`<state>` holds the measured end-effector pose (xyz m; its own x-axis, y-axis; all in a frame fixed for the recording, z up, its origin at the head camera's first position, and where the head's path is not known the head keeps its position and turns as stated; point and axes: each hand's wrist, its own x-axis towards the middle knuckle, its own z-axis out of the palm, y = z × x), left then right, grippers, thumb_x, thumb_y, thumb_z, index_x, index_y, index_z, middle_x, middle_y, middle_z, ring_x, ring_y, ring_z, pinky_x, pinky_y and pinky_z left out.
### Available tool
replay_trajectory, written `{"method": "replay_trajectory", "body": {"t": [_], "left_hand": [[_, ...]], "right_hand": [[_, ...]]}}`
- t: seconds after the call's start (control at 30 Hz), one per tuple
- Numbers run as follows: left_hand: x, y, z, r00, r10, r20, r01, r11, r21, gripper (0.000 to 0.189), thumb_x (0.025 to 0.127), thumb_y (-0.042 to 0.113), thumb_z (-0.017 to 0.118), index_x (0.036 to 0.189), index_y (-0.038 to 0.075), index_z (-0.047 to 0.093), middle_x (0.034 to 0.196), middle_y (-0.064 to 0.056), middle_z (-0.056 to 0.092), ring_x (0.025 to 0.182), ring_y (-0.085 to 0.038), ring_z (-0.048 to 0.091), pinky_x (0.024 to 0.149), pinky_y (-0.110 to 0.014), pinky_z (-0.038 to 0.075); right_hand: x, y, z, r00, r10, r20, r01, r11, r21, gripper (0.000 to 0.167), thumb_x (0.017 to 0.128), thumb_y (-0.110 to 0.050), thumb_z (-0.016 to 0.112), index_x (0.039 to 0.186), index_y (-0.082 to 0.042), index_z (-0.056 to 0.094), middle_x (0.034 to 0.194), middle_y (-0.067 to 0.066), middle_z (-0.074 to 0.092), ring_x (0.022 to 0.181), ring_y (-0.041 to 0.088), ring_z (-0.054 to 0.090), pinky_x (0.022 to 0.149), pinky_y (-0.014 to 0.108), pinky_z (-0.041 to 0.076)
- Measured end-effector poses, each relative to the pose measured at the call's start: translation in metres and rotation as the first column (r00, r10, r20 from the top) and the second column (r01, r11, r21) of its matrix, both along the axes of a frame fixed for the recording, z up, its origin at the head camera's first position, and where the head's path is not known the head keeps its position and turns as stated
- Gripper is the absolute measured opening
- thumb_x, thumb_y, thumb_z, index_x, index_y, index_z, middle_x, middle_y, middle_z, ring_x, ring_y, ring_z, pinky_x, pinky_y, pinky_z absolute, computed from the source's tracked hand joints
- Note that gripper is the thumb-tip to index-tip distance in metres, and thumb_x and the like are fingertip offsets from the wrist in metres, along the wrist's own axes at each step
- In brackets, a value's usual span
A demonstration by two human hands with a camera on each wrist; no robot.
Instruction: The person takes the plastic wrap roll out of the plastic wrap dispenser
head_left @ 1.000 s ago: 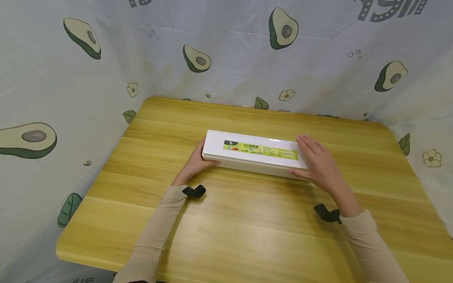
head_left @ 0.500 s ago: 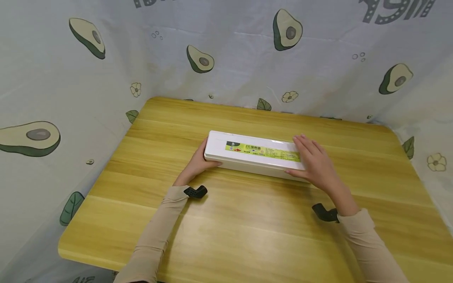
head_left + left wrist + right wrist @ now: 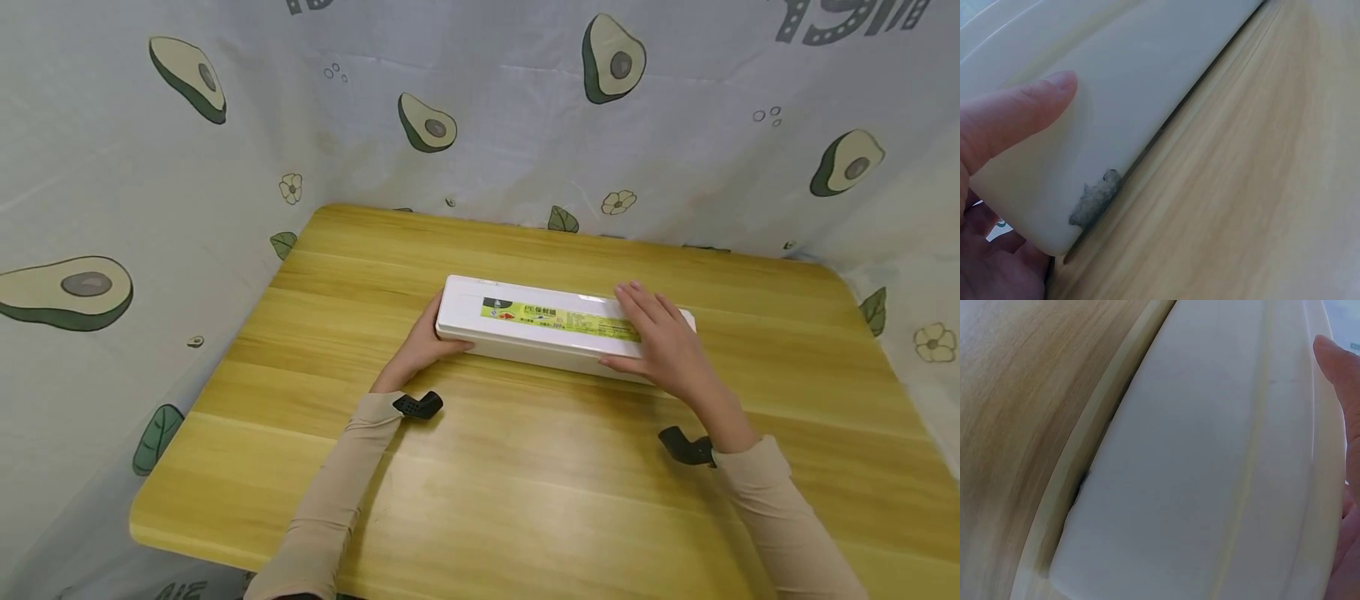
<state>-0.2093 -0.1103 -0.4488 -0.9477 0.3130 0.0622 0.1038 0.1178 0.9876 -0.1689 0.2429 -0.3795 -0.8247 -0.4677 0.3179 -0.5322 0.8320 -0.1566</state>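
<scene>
Box (image 3: 540, 357) sits near mid-table (image 3: 525, 500), lid (image 3: 467, 308) on, green label (image 3: 562, 320) facing up. Left hand (image 3: 422, 348) grasps its left end, thumb against the near side. Right hand (image 3: 667, 346) lies across the lid's right end, fingers extended, grip relaxed. Left wrist view: grey patch (image 3: 1096, 199) low on box.

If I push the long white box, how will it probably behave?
The white box seems stiff, as its long edges look straight. Its glossy top may be slippery. Low and flat-sided on the table, it would likely slide, not roll.
</scene>
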Motion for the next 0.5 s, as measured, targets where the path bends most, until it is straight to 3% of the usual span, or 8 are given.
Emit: {"method": "replay_trajectory", "body": {"t": [0.13,0.23,0.5], "left_hand": [[0.007,0.0,0.013,1.0,-0.011,0.019,0.011,1.0,0.009,0.101,0.072,-0.007,0.074,0.151,0.007,0.013,0.153,-0.017,0.026,0.141,-0.033,0.025,0.117,-0.048,0.018],[0.009,0.0,0.013,1.0,-0.013,0.022,0.013,1.0,0.004,0.101,0.072,-0.007,0.074,0.151,0.006,0.013,0.153,-0.017,0.026,0.141,-0.033,0.025,0.117,-0.048,0.018],[-0.005,0.0,-0.011,1.0,0.009,-0.013,-0.009,1.0,-0.007,0.104,0.071,-0.001,0.077,0.151,0.016,0.014,0.154,-0.01,0.028,0.141,-0.029,0.026,0.117,-0.047,0.018]], "right_hand": [[-0.001,-0.002,0.001,1.0,0.005,0.014,-0.005,1.0,0.006,0.103,0.067,-0.041,0.08,0.148,-0.006,0.026,0.149,0.019,0.035,0.142,0.031,0.027,0.119,0.045,0.014],[0.0,-0.005,0.0,1.0,0.012,0.014,-0.012,1.0,0.011,0.103,0.066,-0.04,0.081,0.147,-0.005,0.027,0.149,0.019,0.035,0.141,0.033,0.028,0.119,0.045,0.014],[-0.004,-0.01,-0.001,0.999,0.037,-0.028,-0.037,0.999,0.01,0.1,0.067,-0.043,0.079,0.145,-0.003,0.032,0.145,0.021,0.04,0.138,0.033,0.032,0.118,0.045,0.014]]}}
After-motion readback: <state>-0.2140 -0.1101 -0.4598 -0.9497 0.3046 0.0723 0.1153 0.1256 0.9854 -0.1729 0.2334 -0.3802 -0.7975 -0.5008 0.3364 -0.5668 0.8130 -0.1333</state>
